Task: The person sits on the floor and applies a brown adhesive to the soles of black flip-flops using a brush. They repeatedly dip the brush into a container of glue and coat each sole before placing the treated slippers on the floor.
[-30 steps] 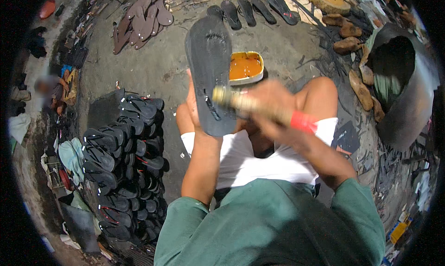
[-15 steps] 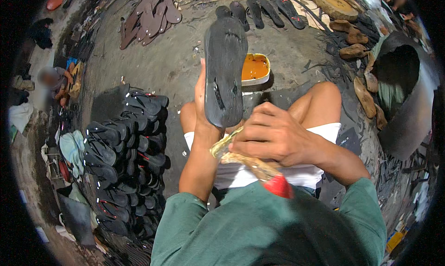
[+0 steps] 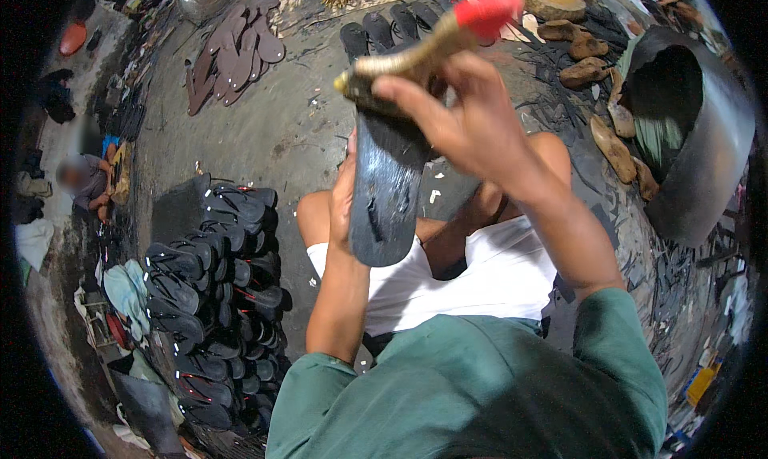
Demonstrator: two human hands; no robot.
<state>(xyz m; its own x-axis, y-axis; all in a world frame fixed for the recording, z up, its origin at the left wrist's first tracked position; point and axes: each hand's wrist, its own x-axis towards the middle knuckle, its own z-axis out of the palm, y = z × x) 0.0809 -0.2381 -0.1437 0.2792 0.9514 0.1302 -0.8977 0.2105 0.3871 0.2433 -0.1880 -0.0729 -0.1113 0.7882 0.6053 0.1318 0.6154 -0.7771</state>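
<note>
My left hand (image 3: 344, 183) is closed around the left edge of a black sandal sole (image 3: 384, 219), held tilted above my lap. The sole's upper face shines as if wet, with slots in it. In my right hand (image 3: 484, 127) is a brush-like applicator (image 3: 416, 57), crusted yellowish-brown with a bright red end. It is blurred and crosses over the sole's far end; whether it touches cannot be told. The sole's far end is hidden behind the applicator and my right hand.
Black flip-flops (image 3: 180, 295) stand piled at left. Brown soles (image 3: 240, 55) lie at far left, black slippers (image 3: 378, 28) farther ahead. At right are wooden shoe lasts (image 3: 612, 147) and a curled dark sheet (image 3: 692, 147). Another person (image 3: 92, 179) sits at far left.
My right hand has swung up and away from my body with the applicator, from below the sole to its far end. The sole has come nearer; the bowl of orange liquid no longer shows.
</note>
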